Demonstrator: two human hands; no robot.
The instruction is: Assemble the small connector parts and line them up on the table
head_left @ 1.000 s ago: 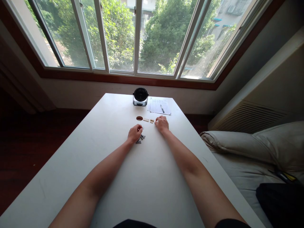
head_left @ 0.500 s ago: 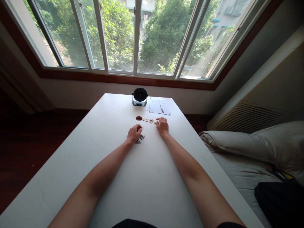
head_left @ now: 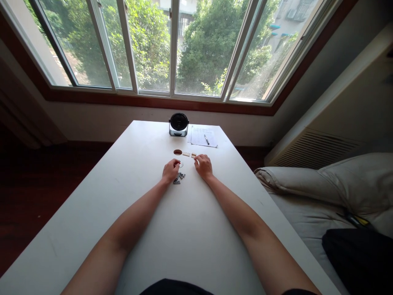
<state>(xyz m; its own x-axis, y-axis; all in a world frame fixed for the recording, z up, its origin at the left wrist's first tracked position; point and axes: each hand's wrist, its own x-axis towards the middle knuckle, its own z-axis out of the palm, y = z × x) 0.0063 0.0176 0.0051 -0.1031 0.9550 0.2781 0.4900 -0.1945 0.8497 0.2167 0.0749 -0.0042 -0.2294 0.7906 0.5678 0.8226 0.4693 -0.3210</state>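
Near side first: grey bits (head_left: 181, 176) lie loose on the table (head_left: 172, 233), just short of the left hand (head_left: 170, 169), probably for easy reach. I've got those fingers curled, thumb and tips close together at the edge of a pale ring (head_left: 182, 164); can't tell if they grip it or just steady it. Right hand (head_left: 203, 165) is half-bent, gap small, tips at or touching the end of the tan bits (head_left: 186, 154). Can't tell if anything's pinched. Those run leftward from the right fingertips in a rough row, I'd guess to stay sorted from the grey. Beyond both hands: hole (head_left: 177, 152), paper (head_left: 199, 135) with pen (head_left: 206, 139) on it, fan (head_left: 179, 121).
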